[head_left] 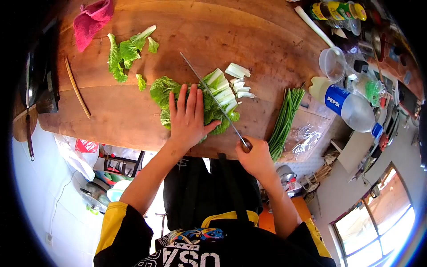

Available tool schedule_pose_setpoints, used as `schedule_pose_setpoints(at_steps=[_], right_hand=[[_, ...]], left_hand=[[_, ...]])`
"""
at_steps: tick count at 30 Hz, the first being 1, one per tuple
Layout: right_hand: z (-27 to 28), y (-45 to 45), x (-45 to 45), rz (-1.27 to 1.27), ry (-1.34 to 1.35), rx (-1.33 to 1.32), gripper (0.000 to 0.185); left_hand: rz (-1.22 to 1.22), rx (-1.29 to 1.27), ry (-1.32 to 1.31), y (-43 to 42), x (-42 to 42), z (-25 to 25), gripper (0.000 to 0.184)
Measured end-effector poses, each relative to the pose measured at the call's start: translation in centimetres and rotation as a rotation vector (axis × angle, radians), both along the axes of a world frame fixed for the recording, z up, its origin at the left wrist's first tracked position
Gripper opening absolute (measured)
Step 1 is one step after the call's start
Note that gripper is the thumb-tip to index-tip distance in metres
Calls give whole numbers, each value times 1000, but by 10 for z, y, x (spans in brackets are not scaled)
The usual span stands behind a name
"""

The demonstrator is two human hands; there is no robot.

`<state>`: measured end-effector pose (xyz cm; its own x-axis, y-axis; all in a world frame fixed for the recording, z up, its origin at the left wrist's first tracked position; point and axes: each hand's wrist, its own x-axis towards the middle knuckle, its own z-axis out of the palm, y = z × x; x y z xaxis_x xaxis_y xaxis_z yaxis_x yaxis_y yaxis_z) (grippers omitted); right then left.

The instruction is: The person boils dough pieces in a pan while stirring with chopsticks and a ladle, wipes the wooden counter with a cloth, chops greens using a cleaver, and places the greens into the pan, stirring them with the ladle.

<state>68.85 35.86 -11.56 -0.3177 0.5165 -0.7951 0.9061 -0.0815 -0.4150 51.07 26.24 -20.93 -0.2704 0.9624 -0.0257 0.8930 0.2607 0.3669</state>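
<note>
My left hand [187, 118] lies flat with fingers spread on a pile of leafy green cabbage [163, 90] on the wooden table. In my right hand [256, 155] is the handle of a kitchen knife [199, 76], its blade slanting across the cabbage to the right of my left fingers. Pale cut stems [222, 91] sit just right of the blade, and several white stem pieces [240, 82] lie loose beyond them. How deep the blade sits in the leaves cannot be seen.
Loose leaves [129, 50] and a pink cloth [91, 22] lie at the upper left, a thin stick [76, 86] below them. Green chives [287, 120] rest to the right. Further right are a Pepsi bottle [349, 107], a plastic cup [332, 64] and a yellow-labelled jar [338, 11].
</note>
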Motion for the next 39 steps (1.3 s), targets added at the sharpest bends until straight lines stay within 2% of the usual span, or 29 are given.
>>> schedule_pose_setpoints(at_steps=[4, 9, 14, 17, 19, 21, 23, 25, 32, 39], right_hand=[[-4, -13, 9, -62, 160, 142, 21], [5, -9, 36, -8, 57, 1, 21], [-6, -2, 27, -29, 116, 36, 21], [9, 15, 3, -70, 158, 65, 21], [28, 17, 3, -102, 125, 77, 22], [39, 6, 9, -114, 116, 54, 21], [43, -1, 10, -129, 105, 34, 20], [46, -13, 11, -106, 136, 47, 19], [45, -33, 8, -91, 52, -17, 19], [33, -24, 8, -4, 73, -4, 20]], left_hand=[[-14, 9, 3, 0, -2, -4, 86], [-15, -2, -14, -1, -3, 0, 85], [-4, 43, 18, 0, -1, -6, 87], [16, 56, 41, 10, 5, -6, 91], [25, 49, 28, 13, 5, 6, 95], [100, -19, -169, 12, 0, 27, 91], [79, -63, -159, 7, -22, 34, 94], [9, -16, 27, 2, -47, 27, 96], [-2, -40, -123, -21, -32, 26, 96], [48, 22, -74, -30, -14, -1, 99]])
